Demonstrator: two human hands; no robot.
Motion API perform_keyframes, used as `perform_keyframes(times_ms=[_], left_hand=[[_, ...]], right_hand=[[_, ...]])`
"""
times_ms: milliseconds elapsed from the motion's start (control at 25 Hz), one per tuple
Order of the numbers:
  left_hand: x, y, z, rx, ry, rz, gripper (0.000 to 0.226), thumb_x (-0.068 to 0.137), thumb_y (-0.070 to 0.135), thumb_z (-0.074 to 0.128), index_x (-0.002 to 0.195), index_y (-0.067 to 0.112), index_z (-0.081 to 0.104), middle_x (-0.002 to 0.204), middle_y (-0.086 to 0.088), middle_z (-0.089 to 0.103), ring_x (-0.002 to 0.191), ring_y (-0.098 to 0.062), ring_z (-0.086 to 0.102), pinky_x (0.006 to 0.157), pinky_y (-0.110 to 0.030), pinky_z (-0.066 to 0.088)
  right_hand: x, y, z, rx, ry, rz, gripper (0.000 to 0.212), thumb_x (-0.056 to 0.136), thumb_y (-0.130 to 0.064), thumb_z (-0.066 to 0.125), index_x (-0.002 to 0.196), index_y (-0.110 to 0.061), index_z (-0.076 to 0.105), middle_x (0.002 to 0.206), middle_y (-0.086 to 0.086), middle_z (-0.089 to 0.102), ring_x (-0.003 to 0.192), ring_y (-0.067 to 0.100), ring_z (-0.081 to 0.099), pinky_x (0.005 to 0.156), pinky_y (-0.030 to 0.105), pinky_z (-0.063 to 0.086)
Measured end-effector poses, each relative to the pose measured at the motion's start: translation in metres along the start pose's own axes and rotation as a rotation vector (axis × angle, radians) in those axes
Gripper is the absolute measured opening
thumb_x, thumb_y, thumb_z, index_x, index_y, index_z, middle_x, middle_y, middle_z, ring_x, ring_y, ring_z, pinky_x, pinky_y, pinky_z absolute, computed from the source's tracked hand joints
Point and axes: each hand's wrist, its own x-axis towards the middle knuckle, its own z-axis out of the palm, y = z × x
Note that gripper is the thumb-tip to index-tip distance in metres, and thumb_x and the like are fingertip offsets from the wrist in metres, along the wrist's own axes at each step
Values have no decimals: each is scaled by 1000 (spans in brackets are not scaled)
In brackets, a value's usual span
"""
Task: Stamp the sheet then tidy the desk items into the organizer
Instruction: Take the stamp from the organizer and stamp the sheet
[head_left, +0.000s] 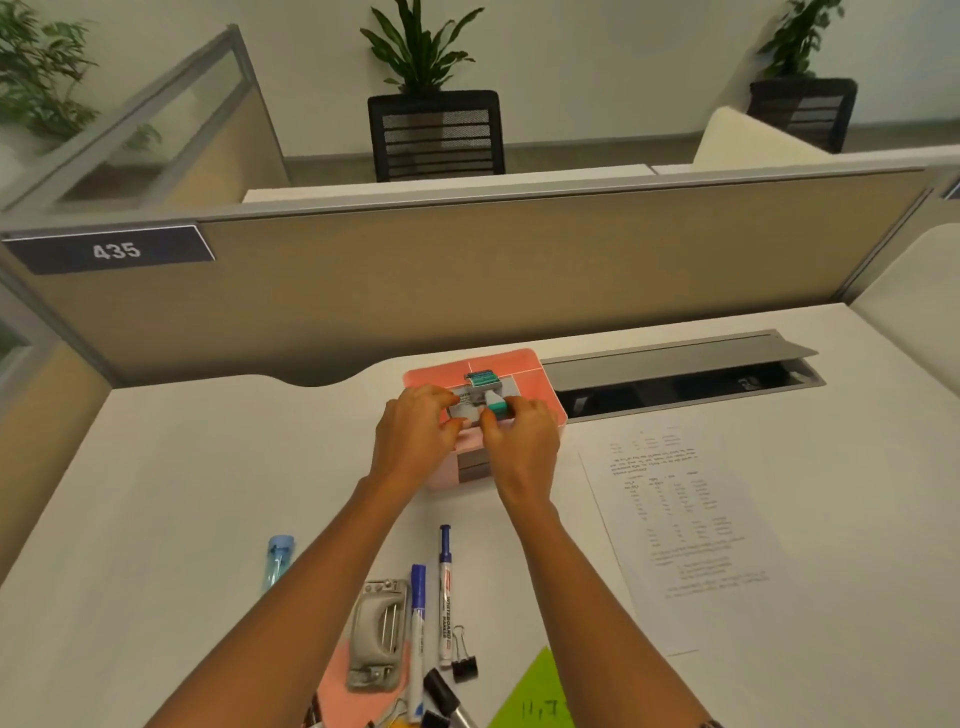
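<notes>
Right hand (519, 441) pinches a teal stamp (494, 406) above the pink organizer (545, 384); left hand (415, 431) apparently grips its pad (462, 408).

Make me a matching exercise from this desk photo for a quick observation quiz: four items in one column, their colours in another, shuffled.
Items:
1. organizer
2. binder clip
3. hole punch
4. printed sheet

Colours:
A. black
B. white
C. pink
D. grey

Pairs: 1-C, 2-A, 3-D, 4-B
</notes>
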Motion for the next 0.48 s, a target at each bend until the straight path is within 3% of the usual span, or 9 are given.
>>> perform_keyframes(times_ms=[160, 320, 480], left_hand=[[10, 2, 7, 69, -101, 122, 52, 82, 40, 68, 128, 17, 58, 131, -2, 58, 113, -21, 57, 96, -33, 48], [21, 4, 7, 179, -142, 254, 50, 86, 39, 65, 130, 17, 57, 132, -2, 57, 118, -20, 53, 96, -33, 47], [28, 7, 1, 181, -167, 254, 44, 87, 35, 64, 127, 16, 59, 127, -4, 61, 109, -23, 58, 93, -32, 48]], right_hand=[[-3, 2, -26, 132, 138, 47, 37, 83, -34, 69, 115, -15, 63, 109, 2, 64, 94, 16, 62, 83, 27, 54], [-8, 6, -53, 218, 227, 87, 37, 82, -31, 70, 116, -16, 63, 103, -8, 59, 91, 12, 60, 66, 6, 42], [-10, 14, -68, 228, 287, 87, 36, 82, -30, 70, 116, -19, 61, 102, -11, 58, 89, 11, 60, 57, 2, 40]])
